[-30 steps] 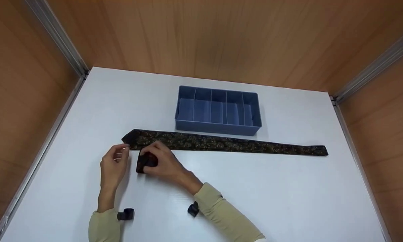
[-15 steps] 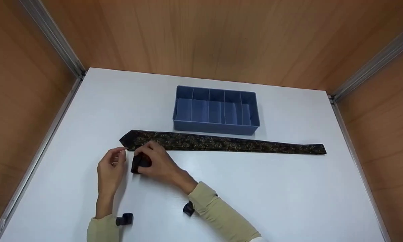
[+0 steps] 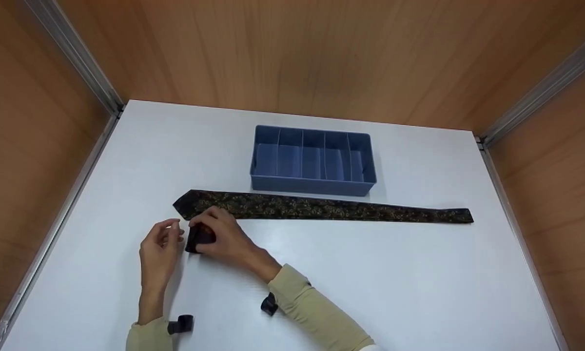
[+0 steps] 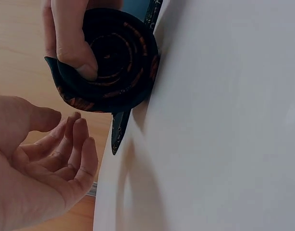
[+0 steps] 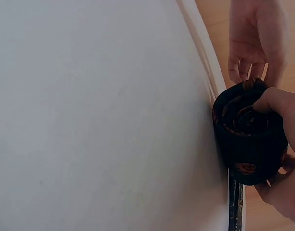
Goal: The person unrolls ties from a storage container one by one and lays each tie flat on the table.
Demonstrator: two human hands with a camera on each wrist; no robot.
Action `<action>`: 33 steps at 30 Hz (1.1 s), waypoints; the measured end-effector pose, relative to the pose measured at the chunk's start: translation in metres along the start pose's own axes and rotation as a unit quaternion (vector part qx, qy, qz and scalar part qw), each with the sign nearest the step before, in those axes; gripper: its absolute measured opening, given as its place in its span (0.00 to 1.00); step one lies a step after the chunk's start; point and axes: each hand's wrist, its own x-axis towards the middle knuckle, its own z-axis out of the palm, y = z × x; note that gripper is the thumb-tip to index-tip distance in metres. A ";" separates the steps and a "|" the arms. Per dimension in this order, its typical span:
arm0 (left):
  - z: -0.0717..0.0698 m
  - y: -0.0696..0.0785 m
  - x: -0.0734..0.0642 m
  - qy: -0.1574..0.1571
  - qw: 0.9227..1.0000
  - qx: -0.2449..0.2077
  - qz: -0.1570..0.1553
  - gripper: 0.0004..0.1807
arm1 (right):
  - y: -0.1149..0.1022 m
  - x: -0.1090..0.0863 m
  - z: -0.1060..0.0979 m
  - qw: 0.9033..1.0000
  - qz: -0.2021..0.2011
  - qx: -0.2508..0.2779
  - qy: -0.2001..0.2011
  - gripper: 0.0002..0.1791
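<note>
Right hand (image 3: 228, 239): thumb and fingers curled firmly round the rolled necktie (image 4: 121, 62).
Left hand (image 3: 158, 256): fingers loosely bent, half spread, holding nothing; roll just beside, at 2 o'clock.
Blue tray (image 3: 313, 186): one, five compartments, at 2 o'clock from the roll.
Neckties: two, one rolled, one flat (image 3: 317, 208).

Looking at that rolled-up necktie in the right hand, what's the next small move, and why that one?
I'd probably bring the left hand over to press down the outer end of the rolled necktie. That end juts out from the coil, the right hand grips the roll, and the left hand is close by, holding nothing.
</note>
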 end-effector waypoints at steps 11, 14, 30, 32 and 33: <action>-0.002 -0.003 -0.003 -0.024 0.999 -0.026 -0.008 0.21 | -0.001 0.002 0.005 1.000 0.011 0.013 -0.012 0.30; -0.003 -0.004 -0.002 -0.016 1.000 -0.018 -0.005 0.22 | -0.002 0.003 0.006 1.000 0.007 0.010 -0.008 0.34; -0.010 -0.011 -0.001 0.003 0.999 0.041 -0.009 0.19 | -0.002 0.009 0.006 1.000 -0.001 -0.001 -0.013 0.38; -0.011 -0.012 0.000 0.007 0.999 0.050 -0.016 0.19 | -0.002 0.009 0.006 1.000 -0.001 -0.004 -0.012 0.39; -0.012 -0.013 0.001 0.008 0.998 0.054 -0.021 0.19 | -0.002 0.009 0.006 1.000 -0.002 -0.005 -0.012 0.39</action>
